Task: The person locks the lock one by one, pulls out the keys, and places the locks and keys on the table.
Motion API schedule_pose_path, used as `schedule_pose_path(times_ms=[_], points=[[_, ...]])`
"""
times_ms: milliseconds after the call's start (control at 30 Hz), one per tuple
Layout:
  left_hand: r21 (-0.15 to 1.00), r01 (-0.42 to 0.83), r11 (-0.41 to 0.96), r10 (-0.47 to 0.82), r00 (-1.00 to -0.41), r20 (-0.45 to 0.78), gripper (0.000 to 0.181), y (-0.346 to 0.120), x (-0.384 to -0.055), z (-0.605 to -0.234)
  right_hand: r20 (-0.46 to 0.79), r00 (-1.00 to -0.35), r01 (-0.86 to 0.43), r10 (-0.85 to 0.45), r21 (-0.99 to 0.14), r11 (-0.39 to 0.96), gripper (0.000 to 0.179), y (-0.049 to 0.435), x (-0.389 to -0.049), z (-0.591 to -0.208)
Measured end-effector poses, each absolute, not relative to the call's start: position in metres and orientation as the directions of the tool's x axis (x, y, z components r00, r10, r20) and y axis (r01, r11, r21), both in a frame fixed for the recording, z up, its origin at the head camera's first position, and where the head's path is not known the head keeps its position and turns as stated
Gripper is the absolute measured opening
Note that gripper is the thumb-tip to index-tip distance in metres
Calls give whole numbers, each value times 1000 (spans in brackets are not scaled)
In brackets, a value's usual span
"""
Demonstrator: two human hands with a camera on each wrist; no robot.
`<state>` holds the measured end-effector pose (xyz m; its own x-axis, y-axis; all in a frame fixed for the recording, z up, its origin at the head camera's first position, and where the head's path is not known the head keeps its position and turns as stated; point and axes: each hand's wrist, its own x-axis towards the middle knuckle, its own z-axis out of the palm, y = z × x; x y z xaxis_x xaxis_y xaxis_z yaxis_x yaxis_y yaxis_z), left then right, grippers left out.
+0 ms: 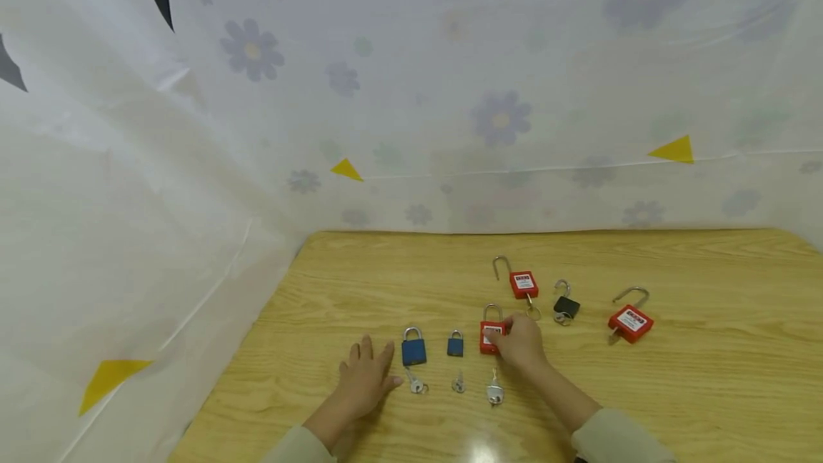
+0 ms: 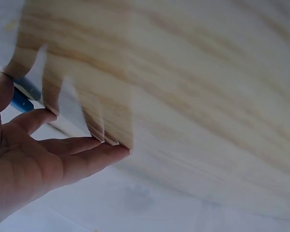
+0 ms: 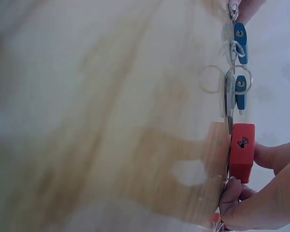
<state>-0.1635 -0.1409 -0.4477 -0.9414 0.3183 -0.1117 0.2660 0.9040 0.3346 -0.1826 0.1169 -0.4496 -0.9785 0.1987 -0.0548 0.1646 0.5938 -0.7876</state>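
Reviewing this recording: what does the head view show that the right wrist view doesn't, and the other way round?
Only the head view shows the black padlock, its shackle open, plus the white label and closed-looking shackle of the red padlock held in the right hand.

Only the right wrist view shows the keyhole in that padlock's bottom end, and those of the larger blue padlock and smaller blue padlock.

Both show the right hand, these three padlocks and keys near them.
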Motion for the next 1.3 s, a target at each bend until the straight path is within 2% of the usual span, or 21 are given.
schedule_pose_path(times_ms=[367,533,633,767,1000,1300], points=[[323,272,907,320,-942,-105,63,-141,-164,-449,-63,-983,155,170,-776,611,37,122,-185,-447],[323,264,909,312,-944,-106,63,-143,-164,-450,65,-972,78,224,-814,576,30,131,-196,-446],[329,266,906,317,-942,-109,63,-143,-164,-449,176,-941,17,288,-827,561,24,140,-205,-447],[334,266,904,320,-940,-120,62,-141,-165,-448,255,-904,-11,344,-817,576,26,151,-218,-449],[302,273,913,329,-932,-150,63,-139,-168,-452,221,-929,25,297,-763,646,35,164,-234,-453],[285,270,920,324,-933,-159,63,-140,-168,-450,116,-952,148,284,-638,756,39,160,-248,-458]])
